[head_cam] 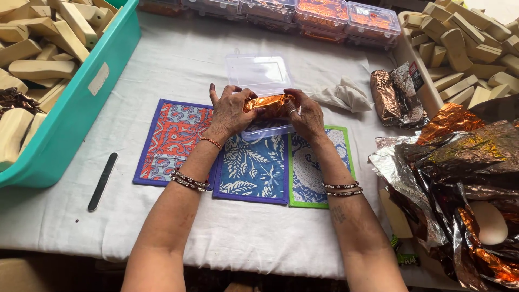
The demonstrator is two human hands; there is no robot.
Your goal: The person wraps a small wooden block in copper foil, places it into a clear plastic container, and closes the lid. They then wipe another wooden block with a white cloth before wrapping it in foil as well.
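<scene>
My left hand (230, 111) and my right hand (305, 114) grip the two ends of a bar wrapped in copper-coloured foil (270, 103). They hold it just over the base of a small clear plastic box (265, 130), whose hinged lid (258, 73) stands open behind. The box rests on patterned cloth mats: a red and blue one (173, 140), a blue leaf-print one (251, 170) and a green-edged one (311, 170). Both wrists wear beaded bangles.
A teal bin (81, 103) of pale wooden blocks stands at left, a cream tray of similar blocks (465, 43) at right. Filled clear boxes (324, 16) line the far edge. Crumpled foil sheets (459, 178), a white cloth (343, 94) and a black nail file (102, 181) lie around.
</scene>
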